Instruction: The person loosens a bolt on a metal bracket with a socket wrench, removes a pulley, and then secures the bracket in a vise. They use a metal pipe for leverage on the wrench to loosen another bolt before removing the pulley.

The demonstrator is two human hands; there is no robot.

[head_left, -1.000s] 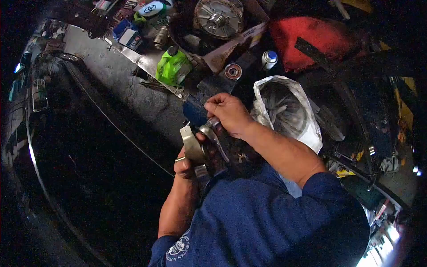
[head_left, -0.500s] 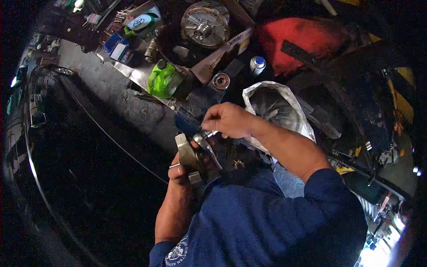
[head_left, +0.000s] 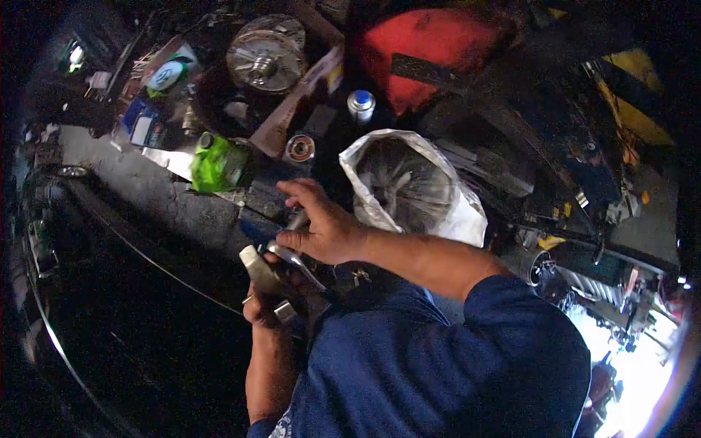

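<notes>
My left hand (head_left: 255, 310) is wrapped round a metal bracket (head_left: 263, 274) with a pale flat tab at its upper end. Beside the bracket is a curved shiny metal piece (head_left: 301, 267), partly covered by my right hand. My right hand (head_left: 321, 225) is above and to the right of the bracket, thumb and fingers spread apart. Between its thumb and fingers a light metal part shows; whether the hand touches it is unclear. A dark blue object (head_left: 257, 225) lies just beyond the two hands.
An open white bag (head_left: 471, 212) stands right of my hands. Farther off are a green jug (head_left: 212, 166), a blue-capped can (head_left: 361, 106), a round metal housing (head_left: 266, 55), a ring-shaped part (head_left: 300, 148) and a red cloth-like object (head_left: 431, 47). A dark glossy surface (head_left: 131, 314) fills the left.
The view has shifted, so most surroundings sit farther left. My right hand has gone from closed fingers to spread ones. The bracket in my left hand appears tilted differently.
</notes>
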